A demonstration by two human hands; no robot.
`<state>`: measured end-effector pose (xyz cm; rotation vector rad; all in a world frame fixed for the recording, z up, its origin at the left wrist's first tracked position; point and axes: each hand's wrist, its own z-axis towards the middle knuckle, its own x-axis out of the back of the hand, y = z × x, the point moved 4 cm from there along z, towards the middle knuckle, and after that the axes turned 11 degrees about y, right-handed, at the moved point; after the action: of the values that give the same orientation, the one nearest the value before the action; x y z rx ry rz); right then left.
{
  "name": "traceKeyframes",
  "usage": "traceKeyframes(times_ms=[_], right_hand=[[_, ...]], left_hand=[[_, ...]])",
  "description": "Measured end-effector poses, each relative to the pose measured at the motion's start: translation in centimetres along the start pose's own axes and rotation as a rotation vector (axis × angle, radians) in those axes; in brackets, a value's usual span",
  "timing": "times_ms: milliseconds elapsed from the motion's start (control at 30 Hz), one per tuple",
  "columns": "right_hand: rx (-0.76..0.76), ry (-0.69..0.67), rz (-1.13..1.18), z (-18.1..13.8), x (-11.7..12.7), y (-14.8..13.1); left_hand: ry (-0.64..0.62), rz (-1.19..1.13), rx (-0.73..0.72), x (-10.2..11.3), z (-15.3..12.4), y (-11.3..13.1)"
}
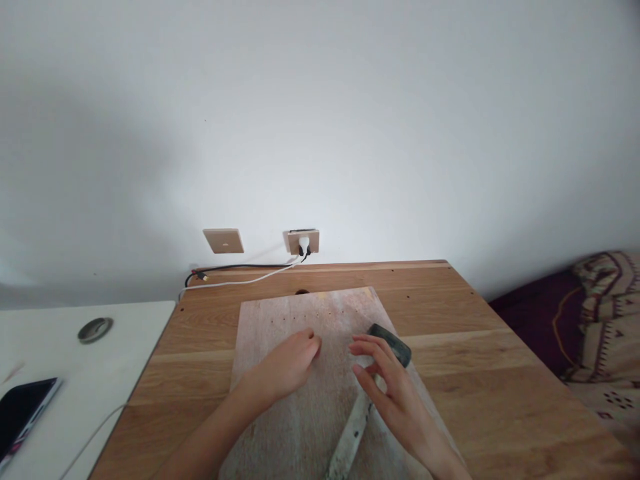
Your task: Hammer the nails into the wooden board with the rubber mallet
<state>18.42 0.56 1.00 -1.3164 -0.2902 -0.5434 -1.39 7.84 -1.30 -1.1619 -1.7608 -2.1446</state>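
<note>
A pale, worn wooden board (300, 427) lies flat on the wooden table. Small dots, perhaps nails or holes, run in a row (305, 316) near its far edge. My left hand (295, 357) is closed above the middle of the board; whatever its fingers may hold is hidden. On the board's right side rests a mallet with a dark head (391, 345) and a pale, scuffed handle (350, 437). Over that handle, just short of the head, hovers my right hand (390, 387), its thumb and fingers apart and nothing between them.
Behind the table, a white plug sits in a wall socket (303, 243), with a white cable (240, 283) and a black cable along the back edge. To the left, a white table (135, 333) carries a round dish (95, 329) and a dark device (25, 413). Patterned fabric (613, 320) lies at right.
</note>
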Motion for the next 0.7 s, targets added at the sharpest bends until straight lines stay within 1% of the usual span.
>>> traceKeyframes(times_ms=[167,367,700], right_hand=[[0.019,0.019,0.008,0.03,0.08,-0.02],[-0.006,-0.002,0.001,-0.05,0.03,0.09],[0.006,-0.003,-0.004,-0.19,0.03,0.09]], left_hand=[[0.017,-0.008,-0.008,0.06,0.28,0.03],[0.01,-0.018,-0.009,0.26,0.32,0.43],[0.003,0.023,-0.022,0.26,0.35,0.76]])
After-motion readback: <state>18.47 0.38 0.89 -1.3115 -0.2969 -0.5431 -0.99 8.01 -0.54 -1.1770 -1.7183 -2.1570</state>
